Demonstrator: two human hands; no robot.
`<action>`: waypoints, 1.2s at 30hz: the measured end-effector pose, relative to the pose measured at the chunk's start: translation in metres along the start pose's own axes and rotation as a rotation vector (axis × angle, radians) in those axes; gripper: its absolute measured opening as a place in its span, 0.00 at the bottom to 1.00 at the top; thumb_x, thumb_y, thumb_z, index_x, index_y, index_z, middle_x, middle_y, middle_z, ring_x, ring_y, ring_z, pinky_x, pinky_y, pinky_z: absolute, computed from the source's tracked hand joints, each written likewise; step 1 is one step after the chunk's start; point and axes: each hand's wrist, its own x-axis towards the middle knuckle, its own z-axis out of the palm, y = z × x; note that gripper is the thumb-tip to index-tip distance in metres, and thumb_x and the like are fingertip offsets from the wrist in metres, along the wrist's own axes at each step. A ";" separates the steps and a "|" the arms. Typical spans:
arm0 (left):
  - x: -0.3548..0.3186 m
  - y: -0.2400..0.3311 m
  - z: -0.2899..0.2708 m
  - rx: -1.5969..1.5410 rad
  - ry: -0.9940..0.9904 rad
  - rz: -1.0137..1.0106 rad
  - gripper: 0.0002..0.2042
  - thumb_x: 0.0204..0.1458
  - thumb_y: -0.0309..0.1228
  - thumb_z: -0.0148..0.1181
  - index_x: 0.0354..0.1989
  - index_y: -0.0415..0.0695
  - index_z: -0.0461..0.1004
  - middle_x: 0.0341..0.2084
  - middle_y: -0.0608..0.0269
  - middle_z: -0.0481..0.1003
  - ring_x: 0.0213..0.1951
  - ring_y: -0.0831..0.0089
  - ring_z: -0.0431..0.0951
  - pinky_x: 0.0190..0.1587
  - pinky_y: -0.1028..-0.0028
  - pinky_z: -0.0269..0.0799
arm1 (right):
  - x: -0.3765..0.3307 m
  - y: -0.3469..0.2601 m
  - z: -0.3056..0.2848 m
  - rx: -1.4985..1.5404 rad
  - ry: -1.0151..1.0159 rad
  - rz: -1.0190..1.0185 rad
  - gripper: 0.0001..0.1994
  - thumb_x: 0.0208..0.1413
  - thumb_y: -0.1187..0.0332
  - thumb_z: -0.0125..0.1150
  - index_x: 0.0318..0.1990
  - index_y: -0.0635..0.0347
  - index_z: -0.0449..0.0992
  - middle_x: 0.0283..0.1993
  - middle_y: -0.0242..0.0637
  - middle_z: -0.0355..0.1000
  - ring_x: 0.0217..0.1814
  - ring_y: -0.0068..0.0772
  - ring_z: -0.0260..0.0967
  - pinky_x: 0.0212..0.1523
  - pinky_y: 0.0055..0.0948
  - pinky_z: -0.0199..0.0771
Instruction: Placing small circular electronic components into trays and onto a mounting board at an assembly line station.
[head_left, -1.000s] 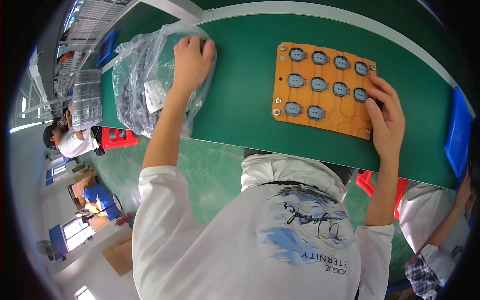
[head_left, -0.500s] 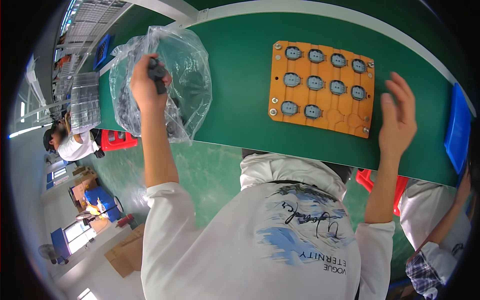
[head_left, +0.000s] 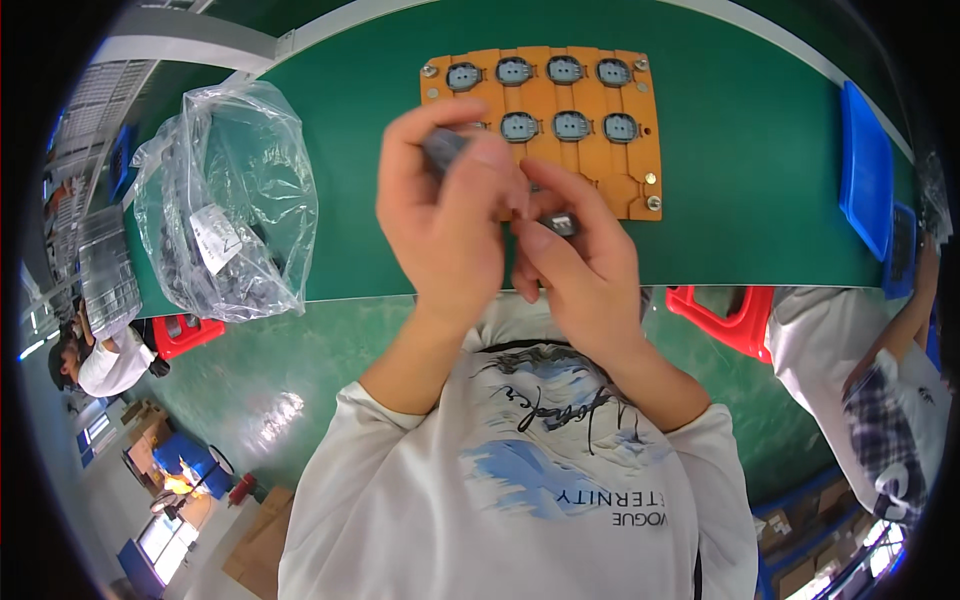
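Observation:
An orange fixture plate (head_left: 640, 160) lies on the green table, with grey oval connectors (head_left: 565, 69) seated in rows of its pockets. In front of it my two hands meet, fingertips close together. My left hand (head_left: 445, 210) is curled around dark grey plastic parts (head_left: 446, 148); how many it holds is hidden. Between the bent fingers of my right hand (head_left: 585, 265) sits a dark plastic part (head_left: 562, 224), mostly covered. Both hands hide the near left pockets of the plate.
A clear plastic bag (head_left: 270, 150) of dark parts, with a white label, stands at the left on the green table (head_left: 740, 170). Blue trays (head_left: 866, 170) are at the right edge. Red stools (head_left: 725, 315) and people are to both sides.
My left hand has come from the plastic bag over to the plate with dark parts in it. My right hand has moved in from the plate's right side to meet it. The view has shifted.

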 end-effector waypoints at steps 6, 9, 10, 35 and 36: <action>0.028 0.009 -0.061 0.327 0.071 -0.003 0.16 0.57 0.31 0.63 0.51 0.38 0.75 0.25 0.63 0.74 0.25 0.77 0.75 0.28 0.78 0.70 | -0.001 -0.038 -0.091 -0.519 0.142 -0.411 0.18 0.60 0.80 0.49 0.58 0.69 0.72 0.51 0.43 0.72 0.48 0.31 0.70 0.48 0.28 0.72; 0.035 -0.002 -0.101 0.980 -0.043 0.049 0.22 0.54 0.35 0.68 0.57 0.44 0.75 0.27 0.60 0.76 0.28 0.72 0.77 0.32 0.75 0.73 | 0.014 -0.044 -0.126 -1.087 0.309 -0.521 0.17 0.60 0.78 0.52 0.56 0.64 0.75 0.56 0.41 0.73 0.55 0.38 0.70 0.56 0.34 0.70; 0.036 -0.004 -0.106 1.170 -0.133 0.072 0.25 0.52 0.36 0.70 0.59 0.47 0.75 0.28 0.58 0.76 0.29 0.69 0.77 0.34 0.73 0.74 | 0.018 -0.042 -0.136 -1.447 0.352 -0.571 0.16 0.60 0.76 0.55 0.55 0.61 0.77 0.59 0.39 0.73 0.59 0.42 0.69 0.60 0.38 0.69; 0.025 0.000 -0.142 1.063 -0.352 0.188 0.11 0.48 0.23 0.68 0.41 0.43 0.77 0.53 0.59 0.78 0.28 0.72 0.78 0.33 0.73 0.76 | 0.010 -0.053 -0.144 -1.440 0.321 -0.382 0.20 0.53 0.74 0.67 0.55 0.59 0.77 0.54 0.36 0.73 0.50 0.31 0.69 0.51 0.29 0.71; 0.023 0.000 -0.141 1.097 -0.357 0.240 0.11 0.48 0.23 0.68 0.40 0.42 0.78 0.53 0.59 0.78 0.28 0.71 0.77 0.33 0.73 0.76 | 0.010 -0.053 -0.144 -1.438 0.307 -0.377 0.21 0.52 0.73 0.68 0.56 0.59 0.77 0.54 0.36 0.72 0.48 0.30 0.68 0.49 0.28 0.71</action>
